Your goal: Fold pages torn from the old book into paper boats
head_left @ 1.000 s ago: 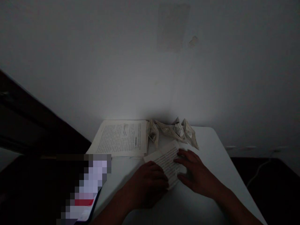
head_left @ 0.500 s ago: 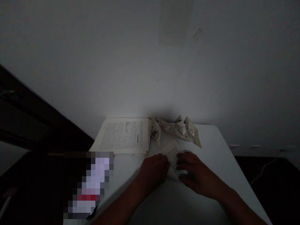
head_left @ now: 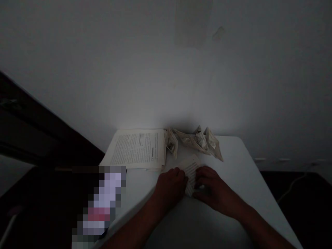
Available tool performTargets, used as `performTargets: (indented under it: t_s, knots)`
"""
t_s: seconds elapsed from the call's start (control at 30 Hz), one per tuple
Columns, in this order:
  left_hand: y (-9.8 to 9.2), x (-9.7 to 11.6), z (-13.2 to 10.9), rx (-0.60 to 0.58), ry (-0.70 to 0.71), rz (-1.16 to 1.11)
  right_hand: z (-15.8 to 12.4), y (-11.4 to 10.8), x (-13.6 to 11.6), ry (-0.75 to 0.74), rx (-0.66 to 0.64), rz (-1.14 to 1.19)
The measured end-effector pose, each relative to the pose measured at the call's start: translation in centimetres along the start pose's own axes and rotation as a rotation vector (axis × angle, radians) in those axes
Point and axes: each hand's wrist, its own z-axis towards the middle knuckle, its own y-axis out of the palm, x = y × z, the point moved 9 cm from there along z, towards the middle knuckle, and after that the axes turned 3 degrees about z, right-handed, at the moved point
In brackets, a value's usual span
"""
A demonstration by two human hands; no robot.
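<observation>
1. Left hand [head_left: 171, 185]: fingers curled at the paper's [head_left: 191, 170] left edge; I cannot tell whether they pinch it.
2. Right hand [head_left: 212, 186]: thumb and fingertips apart, at its right edge.
3. Paper: between both hands' fingers.
4. Boats [head_left: 200, 140]: beyond the fingers.

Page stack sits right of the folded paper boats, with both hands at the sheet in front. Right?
One thing is off: the page stack sits left of the folded paper boats, not right, as the head view shows. The left hand and right hand are indeed both at the sheet in front.
</observation>
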Motion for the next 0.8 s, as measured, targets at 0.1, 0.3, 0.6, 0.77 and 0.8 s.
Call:
performTargets:
  t_s: [0.1,0.3,0.6,0.77,0.8]
  knots:
    - [-0.07,-0.64,-0.04,0.016,-0.051,-0.004,0.22,0.28,0.23,0.019,-0.011,-0.012]
    - [0.14,-1.0,-0.07,0.033,-0.069,0.004,0.34,0.45,0.62,0.045,-0.025,-0.013]
    - [-0.23,-1.05,-0.01,0.049,-0.111,0.001,0.36,0.27,0.32,0.028,-0.068,0.005]
    - [-0.06,-1.07,0.06,0.038,-0.118,-0.001,0.16,0.36,0.46,0.019,-0.075,0.01]
    - [-0.04,-1.08,0.05,0.04,-0.122,0.0,0.13,0.41,0.54,0.022,-0.077,0.008]
